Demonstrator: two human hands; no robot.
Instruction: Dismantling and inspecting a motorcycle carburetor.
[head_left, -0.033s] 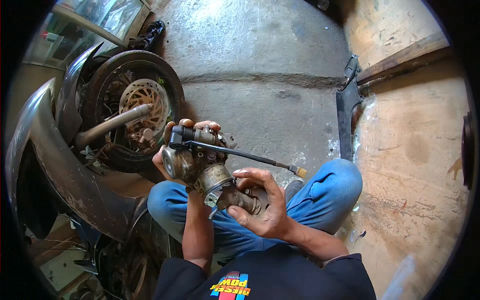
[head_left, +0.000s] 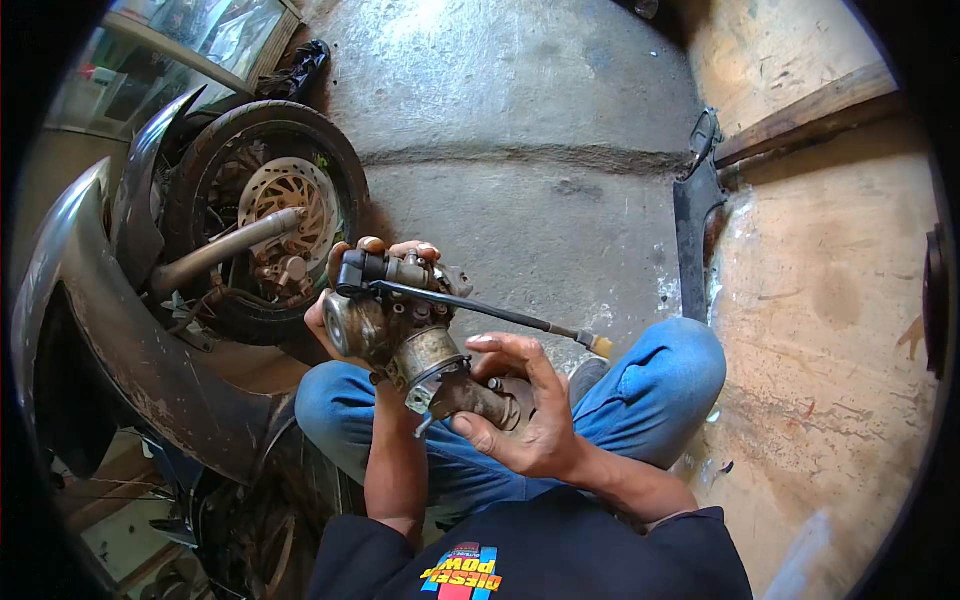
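Observation:
My left hand (head_left: 370, 250) grips a grimy metal carburetor (head_left: 395, 325) from behind and the left, its fingertips curled over the top. My right hand (head_left: 520, 410) is curled around the lower right end, a short metal pipe (head_left: 478, 400), with thumb below and index finger raised above it. A black cable (head_left: 480, 310) with a pale tan connector (head_left: 600, 346) sticks out to the right from the carburetor's top. The part is held above my crossed legs in blue jeans (head_left: 660, 390).
A motorcycle front wheel (head_left: 335, 180) with brake disc, fork and scuffed silver-grey fairing (head_left: 150, 380) stands at my left. A glass-sided cabinet (head_left: 175, 55) is at upper left. A dark plastic panel (head_left: 690, 240) leans at the wooden wall (head_left: 800, 330) on my right, above grey concrete floor (head_left: 520, 230).

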